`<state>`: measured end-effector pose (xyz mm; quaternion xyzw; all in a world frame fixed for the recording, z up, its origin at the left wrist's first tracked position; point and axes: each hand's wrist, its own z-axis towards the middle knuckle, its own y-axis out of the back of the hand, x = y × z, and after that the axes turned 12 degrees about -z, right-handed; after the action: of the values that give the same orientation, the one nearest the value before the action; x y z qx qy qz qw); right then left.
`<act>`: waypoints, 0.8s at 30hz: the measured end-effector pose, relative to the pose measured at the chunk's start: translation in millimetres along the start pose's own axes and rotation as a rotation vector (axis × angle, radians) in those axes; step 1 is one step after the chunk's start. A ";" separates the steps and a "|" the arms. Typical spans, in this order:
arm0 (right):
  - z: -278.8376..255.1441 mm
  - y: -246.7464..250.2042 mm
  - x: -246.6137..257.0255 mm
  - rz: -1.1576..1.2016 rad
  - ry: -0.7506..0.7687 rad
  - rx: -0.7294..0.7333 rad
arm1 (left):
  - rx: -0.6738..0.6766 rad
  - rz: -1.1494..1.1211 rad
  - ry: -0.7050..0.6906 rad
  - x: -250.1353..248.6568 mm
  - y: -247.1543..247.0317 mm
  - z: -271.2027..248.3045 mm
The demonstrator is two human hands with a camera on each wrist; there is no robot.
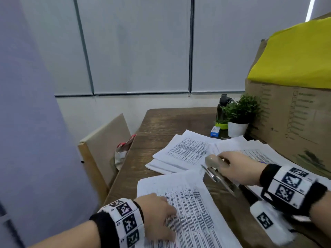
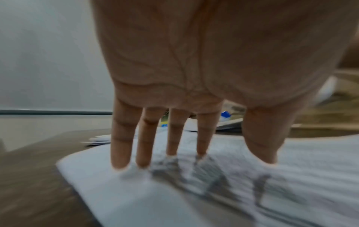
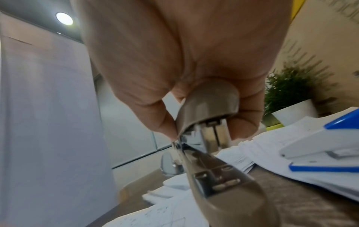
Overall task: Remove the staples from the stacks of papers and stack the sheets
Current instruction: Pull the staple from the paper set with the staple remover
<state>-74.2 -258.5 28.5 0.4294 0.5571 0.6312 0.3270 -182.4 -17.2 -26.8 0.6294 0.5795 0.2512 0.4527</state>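
Left hand (image 1: pixel 157 212), fingers straight, pressed a printed paper stack (image 1: pixel 193 212) on the bench (image 1: pixel 161 122); right hand (image 1: pixel 238 169) gripped a metal stapler (image 1: pixel 215 174).

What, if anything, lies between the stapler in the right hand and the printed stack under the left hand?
Nothing visible. The right hand grips the metal stapler just above the far right corner of the near stack, which the left hand presses flat. Only bare table shows beside that corner.
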 end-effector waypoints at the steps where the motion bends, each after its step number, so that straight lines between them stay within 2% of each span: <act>1: -3.4 -2.6 6.9 -0.001 0.028 0.014 | 0.013 -0.038 -0.043 -3.6 -0.1 -4.5; 4: -16.2 -19.9 31.6 -0.045 0.089 0.088 | 0.028 -0.203 -0.059 -8.9 1.2 -14.7; 8: -29.7 -41.4 64.3 -0.084 0.178 0.207 | -0.064 -0.035 0.092 8.1 -7.5 -23.5; 11: -35.3 -46.5 83.7 -0.119 0.201 0.255 | -0.043 -0.024 0.126 20.5 -16.1 -26.6; 16: -27.5 -50.2 103.2 -0.208 0.230 0.239 | -0.035 -0.020 0.115 15.9 -16.2 -28.5; 24: -0.5 -67.2 104.9 -0.130 0.213 0.258 | 0.021 -0.003 0.086 19.6 -15.0 -24.1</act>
<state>-122.9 -154.0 -19.0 0.3616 0.6914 0.5739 0.2485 -206.3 7.0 -32.6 0.6219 0.6019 0.2712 0.4212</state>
